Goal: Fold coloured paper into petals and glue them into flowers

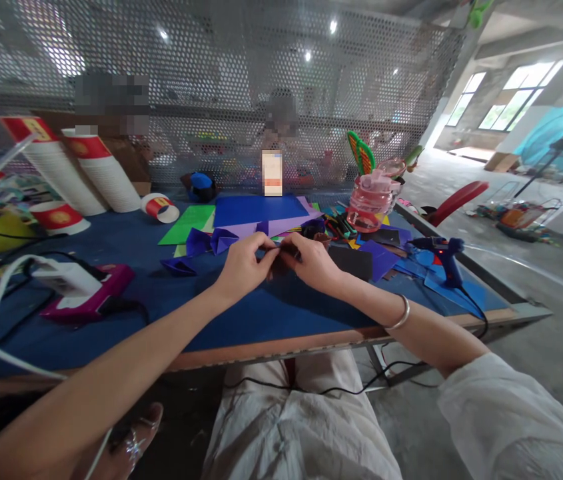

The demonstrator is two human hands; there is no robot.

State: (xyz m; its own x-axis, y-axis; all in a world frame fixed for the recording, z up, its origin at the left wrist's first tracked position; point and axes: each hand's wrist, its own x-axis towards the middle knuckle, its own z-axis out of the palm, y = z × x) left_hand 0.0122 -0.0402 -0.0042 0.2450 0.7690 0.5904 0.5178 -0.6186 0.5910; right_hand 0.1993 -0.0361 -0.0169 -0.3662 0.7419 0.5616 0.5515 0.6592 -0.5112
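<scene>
Head view: left hand [244, 267] and right hand [311, 263] meet above the blue bench [261, 320], both grips pinching a small dark paper piece [281, 257]. Pressing each crease flat between fingertips, edges aligned, should fold it cleanly.

No readable text from my view. Paper cup stacks [91, 170] at back left of table: red bands with gold round emblem, characters too small to make out. Loose cup [160, 207] on its side, same red band, unreadable. Yellow patch on far left stack's [41, 160] band, blurred. White charger block [67, 279] on magenta tool: faint grey marks, not legible. Card [272, 173] at mesh screen pixelated. 0 numbers, 0 brands readable on glue gun [442, 257] or pink jar [370, 199].
</scene>
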